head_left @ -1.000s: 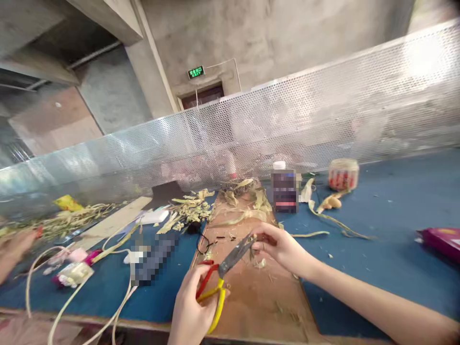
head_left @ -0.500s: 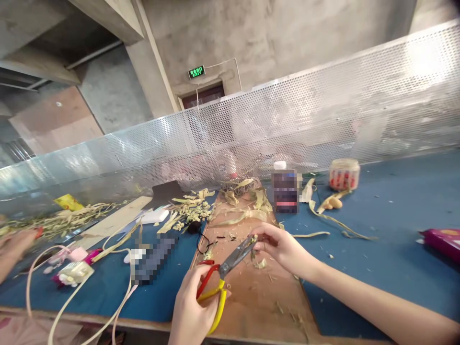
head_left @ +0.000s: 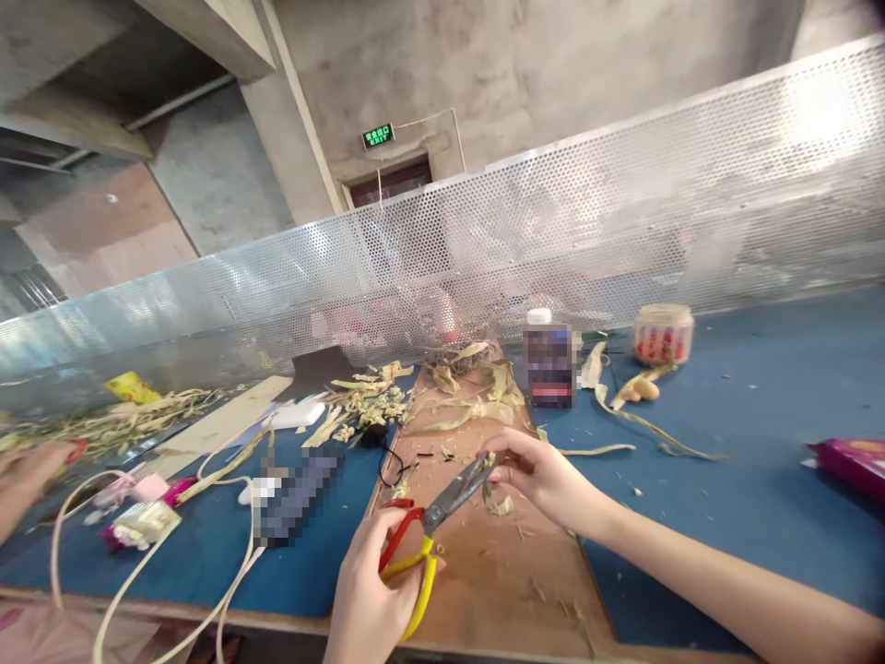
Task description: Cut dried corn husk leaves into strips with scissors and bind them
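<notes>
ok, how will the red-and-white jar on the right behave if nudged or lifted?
The jar looks squat and stands upright, so a low push would probably slide it rather than tip it. Its rounded wall suggests it could roll if laid over. Weight's unclear; I can't make out the contents.

Held by the handles in the left grip (head_left: 380,586): scissors (head_left: 454,498) with dull grey metal blades, one red handle and one yellow handle. Seen slightly parted along the blades. Slanted forward and rightward from the left grip, above the worktop (head_left: 484,581), with tips reaching the fingertips of the right grip (head_left: 529,463). Pinched in the right grip, at the blade tips: a small plant piece (head_left: 489,459), dry-looking, yellowish green and irregular. Partly hidden by blades and fingers; too small to tell in full outline.
</notes>
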`<state>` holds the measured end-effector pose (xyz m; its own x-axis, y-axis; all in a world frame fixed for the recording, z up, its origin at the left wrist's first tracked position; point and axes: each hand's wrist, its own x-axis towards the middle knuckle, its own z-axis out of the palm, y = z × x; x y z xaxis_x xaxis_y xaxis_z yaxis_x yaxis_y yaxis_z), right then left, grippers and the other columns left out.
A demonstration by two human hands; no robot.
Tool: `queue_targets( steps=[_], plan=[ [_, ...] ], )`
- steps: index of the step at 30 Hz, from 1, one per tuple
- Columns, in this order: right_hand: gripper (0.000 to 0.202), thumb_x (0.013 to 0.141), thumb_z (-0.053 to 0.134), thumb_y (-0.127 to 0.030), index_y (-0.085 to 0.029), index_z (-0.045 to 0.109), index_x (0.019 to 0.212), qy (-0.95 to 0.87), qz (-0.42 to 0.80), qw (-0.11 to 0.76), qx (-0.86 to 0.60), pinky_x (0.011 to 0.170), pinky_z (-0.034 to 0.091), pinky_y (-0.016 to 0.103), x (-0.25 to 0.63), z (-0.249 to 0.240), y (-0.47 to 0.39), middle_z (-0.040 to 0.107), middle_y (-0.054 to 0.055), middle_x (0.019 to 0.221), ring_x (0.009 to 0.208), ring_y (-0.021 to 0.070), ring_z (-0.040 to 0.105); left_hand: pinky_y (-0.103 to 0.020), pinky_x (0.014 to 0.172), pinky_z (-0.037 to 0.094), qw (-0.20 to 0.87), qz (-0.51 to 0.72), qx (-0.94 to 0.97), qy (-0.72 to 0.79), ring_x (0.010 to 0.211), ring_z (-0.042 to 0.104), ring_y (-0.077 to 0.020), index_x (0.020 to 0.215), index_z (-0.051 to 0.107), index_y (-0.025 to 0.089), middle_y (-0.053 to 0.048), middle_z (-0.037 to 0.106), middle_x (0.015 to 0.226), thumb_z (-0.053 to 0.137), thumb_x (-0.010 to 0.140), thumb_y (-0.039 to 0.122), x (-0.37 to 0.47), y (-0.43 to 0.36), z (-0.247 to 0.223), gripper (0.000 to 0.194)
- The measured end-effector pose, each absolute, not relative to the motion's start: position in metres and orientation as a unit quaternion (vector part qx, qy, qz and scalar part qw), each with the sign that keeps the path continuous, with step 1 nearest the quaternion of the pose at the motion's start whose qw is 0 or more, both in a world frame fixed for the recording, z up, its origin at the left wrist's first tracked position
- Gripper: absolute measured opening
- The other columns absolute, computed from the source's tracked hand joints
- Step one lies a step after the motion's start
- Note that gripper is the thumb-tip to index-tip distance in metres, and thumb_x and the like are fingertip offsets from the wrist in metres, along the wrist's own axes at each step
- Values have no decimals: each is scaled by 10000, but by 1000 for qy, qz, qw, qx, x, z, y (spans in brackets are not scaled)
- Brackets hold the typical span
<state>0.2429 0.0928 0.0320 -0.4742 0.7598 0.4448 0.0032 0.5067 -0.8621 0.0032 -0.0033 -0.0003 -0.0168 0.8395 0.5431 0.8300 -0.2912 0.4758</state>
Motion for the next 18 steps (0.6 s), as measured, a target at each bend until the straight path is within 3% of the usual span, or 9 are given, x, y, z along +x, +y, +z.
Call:
queue_targets(
  steps=[11,18],
  plan=[
    [138,837,551,-300,-178,573,897,-757,409,441,-256,705,438,297,242,31,94,562,24,840,757,155,534,-258,716,534,72,388,688,609,822,657,-193,973,555,225,-46,669,940,601,773,336,7,-7,6,233],
    [182,837,565,-354,-188,588,908,-749,423,441,-254,702,455,288,242,28,95,581,20,847,755,149,552,-270,719,525,51,389,692,606,812,647,-203,928,585,220,-57,675,904,611,761,310,8,-5,9,192]
  ],
)
